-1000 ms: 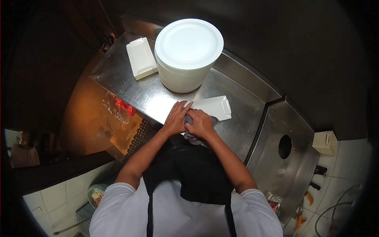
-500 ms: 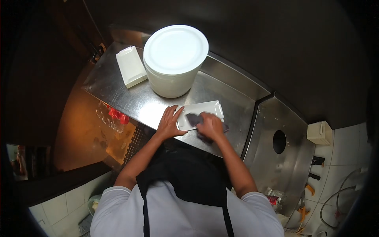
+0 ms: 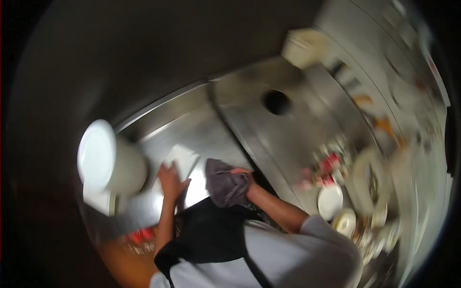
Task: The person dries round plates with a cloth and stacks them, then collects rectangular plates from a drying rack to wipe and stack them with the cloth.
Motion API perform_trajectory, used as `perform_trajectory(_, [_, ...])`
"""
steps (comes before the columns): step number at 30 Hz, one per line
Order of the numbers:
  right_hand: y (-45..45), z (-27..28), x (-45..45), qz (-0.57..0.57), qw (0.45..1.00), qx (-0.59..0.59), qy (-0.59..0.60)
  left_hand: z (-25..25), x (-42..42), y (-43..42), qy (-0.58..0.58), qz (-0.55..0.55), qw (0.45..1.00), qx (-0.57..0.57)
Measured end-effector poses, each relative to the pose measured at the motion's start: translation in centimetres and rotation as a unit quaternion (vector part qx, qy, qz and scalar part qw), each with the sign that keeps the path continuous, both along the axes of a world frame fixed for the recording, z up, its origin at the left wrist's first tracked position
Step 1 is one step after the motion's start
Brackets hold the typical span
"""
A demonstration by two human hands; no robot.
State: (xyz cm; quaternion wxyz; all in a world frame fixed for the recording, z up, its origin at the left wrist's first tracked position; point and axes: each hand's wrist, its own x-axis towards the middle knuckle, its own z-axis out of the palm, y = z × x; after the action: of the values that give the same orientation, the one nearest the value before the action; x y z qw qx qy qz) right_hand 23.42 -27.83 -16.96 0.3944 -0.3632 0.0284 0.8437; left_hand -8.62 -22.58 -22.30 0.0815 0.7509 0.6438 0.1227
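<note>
A white rectangular tray (image 3: 183, 157) lies on the steel counter (image 3: 201, 125), blurred by motion. My left hand (image 3: 170, 182) is at the tray's near left end, thumb and fingers apart; whether it touches the tray is hard to tell. In my right hand (image 3: 245, 178) a bunched grey-purple cloth (image 3: 223, 182) hangs over the counter's front edge, apart from the tray. Part of that hand is hidden behind the cloth's folds.
Left on the counter stands a tall white bucket-like stack (image 3: 129, 168), with another white tray (image 3: 98, 199) beside it. To the right, a steel surface has a round dark hole (image 3: 277, 102). Plates (image 3: 330, 201) and blurred clutter sit at the lower right.
The view has swung to the right, bringing plates and clutter into sight. My right hand has lifted the cloth off the tray and drawn it right. My left hand stays by the tray.
</note>
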Motion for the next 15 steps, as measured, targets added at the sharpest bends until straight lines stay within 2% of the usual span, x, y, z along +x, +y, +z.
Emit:
perform_trajectory(1, [-0.5,-3.8,0.0,-0.014,0.996,0.031,0.083,-2.0,-0.9,0.6,0.006,-0.024,0.999,0.032])
perform_trajectory(2, [-0.7,-7.1,-0.4,-0.019,0.984,0.071,0.162,-0.3,-0.1,0.6,0.009,-0.019,1.0,0.007])
perform_trajectory(3, [-1.0,-6.6,-0.6,-0.01,0.982,0.055,0.181,1.8,0.4,0.7,0.015,-0.005,1.0,-0.017])
perform_trajectory(5, [-0.7,-6.0,-2.0,-0.042,0.981,0.077,0.175,0.4,-0.6,1.6,0.035,-0.013,0.999,0.017])
perform_trajectory(6, [-1.2,-5.8,-1.8,-0.059,0.961,0.107,0.247,0.5,-0.5,1.6,0.006,-0.018,1.0,0.005])
perform_trajectory(7, [-1.5,-5.1,-1.8,-0.084,0.965,0.106,0.225,0.6,-0.7,1.6,-0.021,-0.018,1.0,-0.009])
perform_trajectory(9, [-2.1,-1.4,-1.9,-0.101,0.974,0.146,0.143,-1.3,-1.7,2.4,-0.201,-0.01,0.979,-0.004])
perform_trajectory(10, [-2.0,0.2,-2.0,-0.109,0.969,0.213,0.068,-1.5,-1.7,2.7,-0.373,0.031,0.923,-0.094])
perform_trajectory(11, [-1.9,1.8,-2.7,-0.113,0.954,0.277,-0.01,-0.9,-2.2,2.7,-0.525,0.076,0.827,-0.184])
perform_trajectory(12, [-1.6,3.0,-3.5,-0.112,0.932,0.333,-0.09,-0.1,-2.2,2.7,-0.651,0.125,0.697,-0.273])
perform_trajectory(14, [-1.1,4.9,-6.4,-0.093,0.796,0.501,-0.326,3.6,0.0,1.5,-0.716,0.071,0.623,-0.307])
perform_trajectory(15, [-1.8,6.3,-7.9,-0.047,0.737,0.541,-0.402,4.9,0.5,0.8,-0.734,0.057,0.599,-0.316])
